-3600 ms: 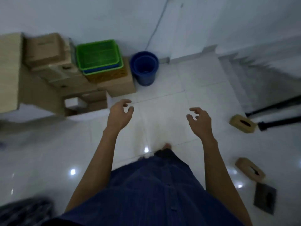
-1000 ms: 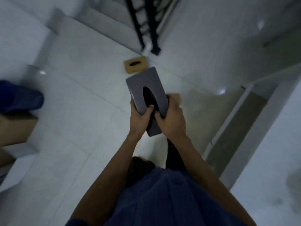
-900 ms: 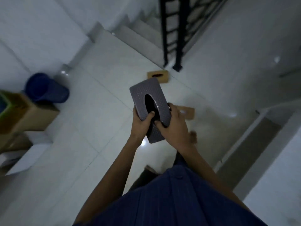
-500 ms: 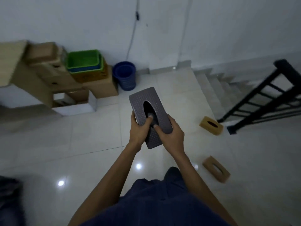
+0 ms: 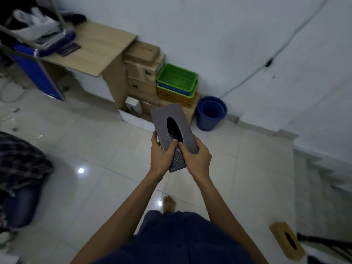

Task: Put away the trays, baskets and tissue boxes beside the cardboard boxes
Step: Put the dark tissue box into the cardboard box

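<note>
Head view: glossy white tile floor [image 5: 95, 149], cardboard boxes [image 5: 142, 73] by white wall [image 5: 209, 35].

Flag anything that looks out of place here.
A tan tissue box lies alone on the floor at lower right, far from the cardboard boxes. The left hand and right hand hold the grey tissue box.

Bare tiled floor [image 5: 247, 149] lies open ahead; cardboard boxes [image 5: 142, 53], stacked baskets [image 5: 176, 80] and a blue bin [image 5: 209, 119] stand crowded against the wall [image 5: 209, 35].
</note>
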